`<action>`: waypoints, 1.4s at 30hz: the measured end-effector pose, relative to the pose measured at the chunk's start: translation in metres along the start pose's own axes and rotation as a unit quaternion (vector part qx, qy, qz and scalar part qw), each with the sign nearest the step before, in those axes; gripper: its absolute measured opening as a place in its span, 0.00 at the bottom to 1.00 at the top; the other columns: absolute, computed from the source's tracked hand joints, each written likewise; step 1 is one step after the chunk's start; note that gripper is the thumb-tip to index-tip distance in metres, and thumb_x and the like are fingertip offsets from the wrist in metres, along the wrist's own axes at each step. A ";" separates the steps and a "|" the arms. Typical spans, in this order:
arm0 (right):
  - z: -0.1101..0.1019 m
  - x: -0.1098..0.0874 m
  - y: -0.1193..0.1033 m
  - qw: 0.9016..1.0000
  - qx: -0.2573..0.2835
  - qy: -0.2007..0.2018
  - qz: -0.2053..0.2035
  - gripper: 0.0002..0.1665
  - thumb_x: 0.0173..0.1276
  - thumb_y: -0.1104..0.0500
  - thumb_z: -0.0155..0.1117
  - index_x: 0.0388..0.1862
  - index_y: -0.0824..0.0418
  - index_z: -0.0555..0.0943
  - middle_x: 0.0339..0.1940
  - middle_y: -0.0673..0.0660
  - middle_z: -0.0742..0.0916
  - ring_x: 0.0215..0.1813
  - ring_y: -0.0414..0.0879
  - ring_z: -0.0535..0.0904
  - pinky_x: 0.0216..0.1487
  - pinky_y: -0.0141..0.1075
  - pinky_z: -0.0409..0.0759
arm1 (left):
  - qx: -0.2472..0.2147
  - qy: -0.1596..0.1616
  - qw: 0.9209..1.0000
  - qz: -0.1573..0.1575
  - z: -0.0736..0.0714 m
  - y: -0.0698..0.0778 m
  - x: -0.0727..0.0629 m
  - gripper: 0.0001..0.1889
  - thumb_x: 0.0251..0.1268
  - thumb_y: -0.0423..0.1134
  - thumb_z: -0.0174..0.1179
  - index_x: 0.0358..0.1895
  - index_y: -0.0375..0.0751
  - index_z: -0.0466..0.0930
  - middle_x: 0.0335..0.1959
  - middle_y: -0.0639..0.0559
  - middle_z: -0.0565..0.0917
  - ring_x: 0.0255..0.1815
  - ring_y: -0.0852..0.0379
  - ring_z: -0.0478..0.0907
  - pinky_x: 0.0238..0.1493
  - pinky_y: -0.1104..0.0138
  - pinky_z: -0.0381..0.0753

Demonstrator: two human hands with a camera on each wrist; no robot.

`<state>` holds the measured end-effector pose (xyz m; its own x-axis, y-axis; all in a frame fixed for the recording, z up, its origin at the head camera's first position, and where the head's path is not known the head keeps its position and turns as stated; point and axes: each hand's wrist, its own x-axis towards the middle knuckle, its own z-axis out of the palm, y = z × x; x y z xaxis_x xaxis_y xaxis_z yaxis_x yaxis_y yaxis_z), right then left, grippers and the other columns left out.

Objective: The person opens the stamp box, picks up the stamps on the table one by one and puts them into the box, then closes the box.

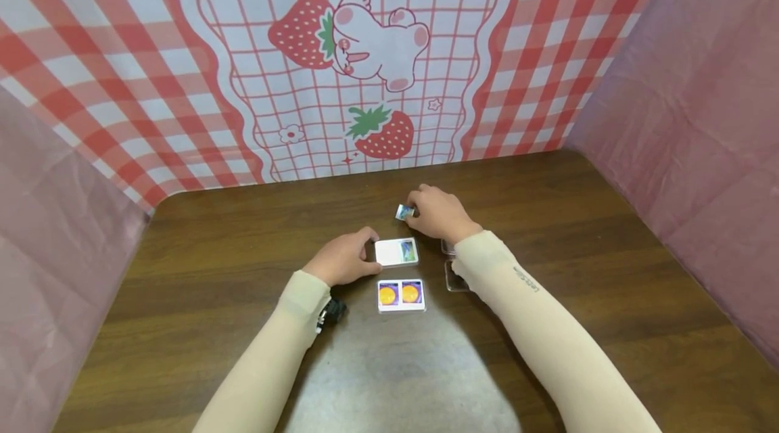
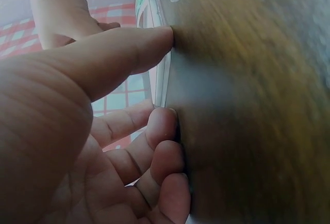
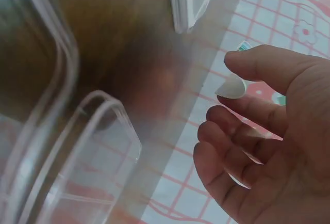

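Note:
My left hand (image 1: 344, 257) holds a flat clear-rimmed case (image 1: 387, 252) by its left end, thumb and index finger at the edges. The case has a white inside, with a small green-blue picture at its right side. In the left wrist view the case (image 2: 162, 82) shows edge-on between thumb and index finger. Behind and right of it, my right hand (image 1: 443, 212) pinches a small blue-and-white picture piece (image 1: 404, 212) between thumb and index finger. Seen from the right wrist, that piece (image 3: 233, 88) is curved, its pale back showing; the other fingers are loosely bent.
Nearer me lies a second case (image 1: 402, 308) with two orange-and-purple pictures side by side. Clear plastic covers (image 1: 452, 277) lie under the right forearm, partly hidden. A checked strawberry cloth (image 1: 377, 169) hangs at the wooden table's (image 1: 231, 230) back edge.

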<state>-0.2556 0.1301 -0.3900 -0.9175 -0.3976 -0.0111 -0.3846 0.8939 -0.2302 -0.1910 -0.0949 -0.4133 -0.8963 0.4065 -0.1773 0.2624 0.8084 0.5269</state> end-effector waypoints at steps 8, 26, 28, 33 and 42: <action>0.005 -0.017 0.000 0.998 0.031 0.053 -0.021 0.20 0.71 0.52 0.70 0.56 0.59 0.84 0.50 0.56 0.84 0.50 0.51 0.80 0.45 0.50 0.83 | 0.007 0.003 1.000 0.006 0.002 -0.003 0.002 0.29 0.67 0.51 0.71 0.66 0.47 0.74 0.36 0.53 0.80 0.35 0.56 0.77 0.40 0.59 0.77; 0.005 -0.035 0.016 0.993 0.067 0.091 -0.022 0.18 0.70 0.52 0.71 0.53 0.60 0.84 0.48 0.56 0.83 0.49 0.50 0.79 0.47 0.49 0.82 | -0.002 0.006 1.000 0.014 0.003 -0.005 0.003 0.28 0.66 0.51 0.71 0.65 0.47 0.74 0.36 0.53 0.80 0.35 0.56 0.77 0.42 0.58 0.78; 0.004 -0.035 0.016 0.993 0.066 0.092 -0.024 0.18 0.70 0.52 0.72 0.53 0.60 0.84 0.48 0.56 0.83 0.48 0.50 0.79 0.46 0.48 0.82 | -0.002 0.006 1.000 0.013 0.003 -0.005 0.002 0.29 0.66 0.51 0.71 0.66 0.47 0.74 0.36 0.53 0.80 0.35 0.56 0.77 0.42 0.58 0.78; -0.003 -0.040 0.018 0.992 0.073 0.096 -0.022 0.17 0.69 0.52 0.72 0.52 0.60 0.85 0.48 0.57 0.84 0.49 0.51 0.80 0.46 0.49 0.83 | 0.000 0.002 1.000 0.012 0.002 -0.005 0.001 0.30 0.67 0.52 0.71 0.67 0.47 0.74 0.36 0.53 0.79 0.35 0.56 0.76 0.43 0.58 0.78; -0.005 -0.038 0.020 0.993 0.075 0.089 -0.019 0.18 0.69 0.52 0.73 0.52 0.60 0.85 0.48 0.58 0.84 0.49 0.51 0.80 0.47 0.50 0.83 | -0.006 0.006 1.000 0.018 0.003 -0.007 0.001 0.30 0.66 0.51 0.71 0.68 0.47 0.74 0.35 0.53 0.79 0.35 0.56 0.76 0.42 0.58 0.77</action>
<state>-0.2291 0.1639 -0.3893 -0.9114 -0.3754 0.1687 -0.4115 0.8332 -0.3693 -0.1930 -0.0984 -0.4195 -0.8905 0.4302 -0.1484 0.2902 0.7880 0.5429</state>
